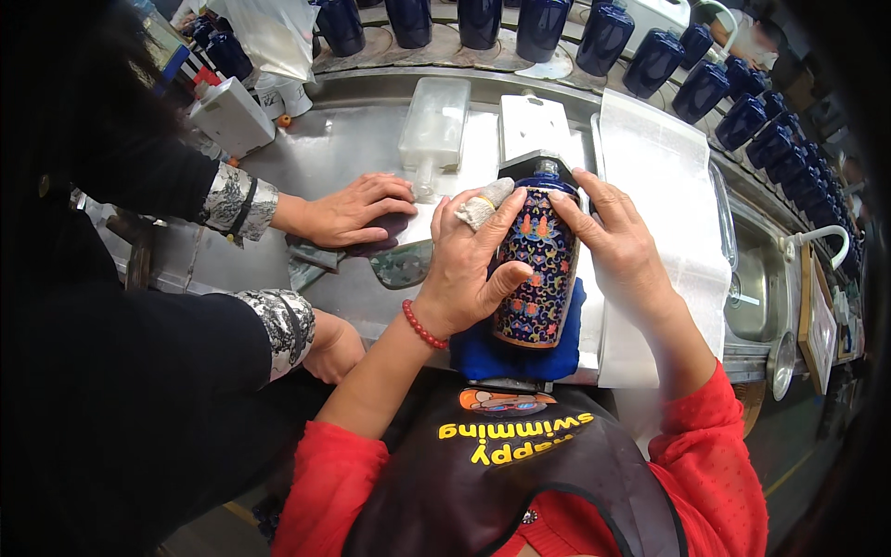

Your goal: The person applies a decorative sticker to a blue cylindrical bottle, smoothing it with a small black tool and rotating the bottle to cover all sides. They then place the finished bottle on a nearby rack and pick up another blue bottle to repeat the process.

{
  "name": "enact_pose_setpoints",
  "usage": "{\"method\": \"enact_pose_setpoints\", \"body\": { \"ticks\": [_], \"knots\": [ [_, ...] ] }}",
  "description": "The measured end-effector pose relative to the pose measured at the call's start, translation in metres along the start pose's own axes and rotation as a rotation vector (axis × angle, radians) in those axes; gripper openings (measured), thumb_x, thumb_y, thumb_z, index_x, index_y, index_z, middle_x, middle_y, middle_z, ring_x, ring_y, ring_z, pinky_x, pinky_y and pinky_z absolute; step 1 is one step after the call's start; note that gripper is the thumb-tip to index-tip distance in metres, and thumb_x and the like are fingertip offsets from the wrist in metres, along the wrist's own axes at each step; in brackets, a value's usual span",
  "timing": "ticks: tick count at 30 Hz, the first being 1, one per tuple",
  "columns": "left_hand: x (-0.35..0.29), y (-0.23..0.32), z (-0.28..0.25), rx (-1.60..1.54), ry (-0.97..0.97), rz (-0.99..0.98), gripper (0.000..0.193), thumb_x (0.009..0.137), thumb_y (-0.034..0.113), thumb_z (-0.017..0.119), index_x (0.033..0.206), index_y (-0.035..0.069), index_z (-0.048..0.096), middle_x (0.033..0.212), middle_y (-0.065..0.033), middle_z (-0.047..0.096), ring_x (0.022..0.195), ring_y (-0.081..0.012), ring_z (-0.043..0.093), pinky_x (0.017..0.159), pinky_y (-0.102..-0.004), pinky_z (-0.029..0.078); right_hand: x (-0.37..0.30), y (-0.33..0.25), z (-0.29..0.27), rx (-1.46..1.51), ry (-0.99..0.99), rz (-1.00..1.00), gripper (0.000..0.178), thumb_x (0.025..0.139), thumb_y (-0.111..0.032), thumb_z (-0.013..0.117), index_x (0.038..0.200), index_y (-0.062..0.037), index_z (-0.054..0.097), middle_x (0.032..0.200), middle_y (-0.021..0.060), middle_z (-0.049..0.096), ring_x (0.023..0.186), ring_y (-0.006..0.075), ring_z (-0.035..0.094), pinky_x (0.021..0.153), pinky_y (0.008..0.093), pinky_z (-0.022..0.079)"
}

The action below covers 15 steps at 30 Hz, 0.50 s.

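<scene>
A dark blue bottle (535, 269) with a colourful floral pattern leans back on a blue cloth (568, 336), its clear neck pointing away from me. Along its left side my left hand (464, 269) grips it, the thumb lying over the patterned face. One finger of that hand wears a whitish wrap (481, 206). My right hand (624, 249) holds the upper right side, fingertips pressing at the shoulder where the pattern ends. The undersides of the bottle and of several fingers are hidden.
A person at my left rests one hand (357, 215) on a dark cloth beside a camouflage cloth (405, 264). Beyond lie a clear bottle (436, 121) and a white block (535, 125). White paper (650, 186) covers the right; plain blue bottles (541, 28) line a curved conveyor.
</scene>
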State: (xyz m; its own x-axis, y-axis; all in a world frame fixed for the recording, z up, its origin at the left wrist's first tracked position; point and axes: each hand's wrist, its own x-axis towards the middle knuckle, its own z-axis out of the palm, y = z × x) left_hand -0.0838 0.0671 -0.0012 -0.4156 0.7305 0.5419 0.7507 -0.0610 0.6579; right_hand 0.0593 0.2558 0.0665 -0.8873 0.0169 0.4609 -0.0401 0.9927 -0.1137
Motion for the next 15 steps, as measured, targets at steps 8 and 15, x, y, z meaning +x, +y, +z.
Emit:
{"method": "enact_pose_setpoints", "body": {
  "ticks": [8,15],
  "knots": [
    [0.004,0.007,-0.003,0.048,0.02,0.007,0.082,0.094,0.072,0.048,0.146,0.01,0.055,0.138,-0.0169,0.058,0.13,-0.0374,0.045,0.117,-0.0635,0.013,0.006,-0.006,0.0,-0.023,-0.021,-0.015,0.056,0.082,0.0,0.065,0.136,-0.0159,0.063,0.128,0.015,0.061,0.12,0.0347,0.058,0.09,0.0428,0.048],
    [0.007,0.008,-0.003,0.12,0.038,0.042,0.079,0.095,0.07,0.048,0.145,0.011,0.055,0.136,-0.0174,0.06,0.128,-0.0391,0.048,0.116,-0.0633,0.015,0.012,-0.012,-0.004,-0.075,-0.041,-0.033,0.056,0.081,0.001,0.062,0.135,-0.0152,0.064,0.126,0.015,0.061,0.12,0.035,0.058,0.093,0.0437,0.047]
  ]
}}
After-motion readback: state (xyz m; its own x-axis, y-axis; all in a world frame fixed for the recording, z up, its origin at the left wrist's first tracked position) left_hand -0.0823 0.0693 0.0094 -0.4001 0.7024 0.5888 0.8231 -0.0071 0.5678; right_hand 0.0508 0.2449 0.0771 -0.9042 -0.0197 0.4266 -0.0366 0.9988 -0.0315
